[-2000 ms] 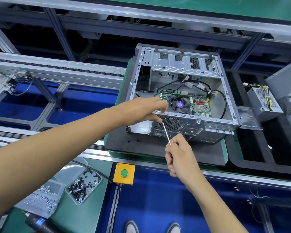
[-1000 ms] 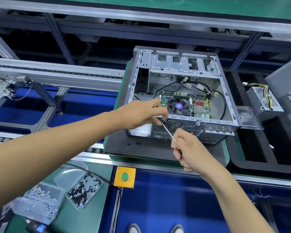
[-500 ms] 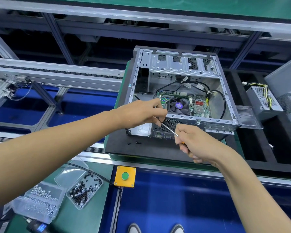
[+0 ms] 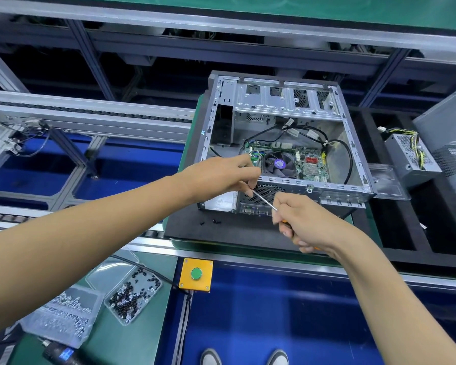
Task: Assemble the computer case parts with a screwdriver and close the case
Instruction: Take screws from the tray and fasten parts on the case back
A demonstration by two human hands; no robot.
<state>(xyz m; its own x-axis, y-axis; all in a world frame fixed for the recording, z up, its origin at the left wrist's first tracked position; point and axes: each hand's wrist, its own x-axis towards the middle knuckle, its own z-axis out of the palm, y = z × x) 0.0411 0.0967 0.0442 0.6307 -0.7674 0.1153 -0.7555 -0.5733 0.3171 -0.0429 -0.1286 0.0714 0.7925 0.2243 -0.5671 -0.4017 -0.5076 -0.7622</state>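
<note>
Left hand had its fingertips pinched at the tip of the screwdriver, right against the rear panel of the computer case; any screw there was hidden. Right hand was curled round the orange handle, nearer me. Shaft ran up-left from right hand to left. Case lay open-side up on the dark mat, motherboard inside. Tray of black screws sat lower left, apart.
</note>
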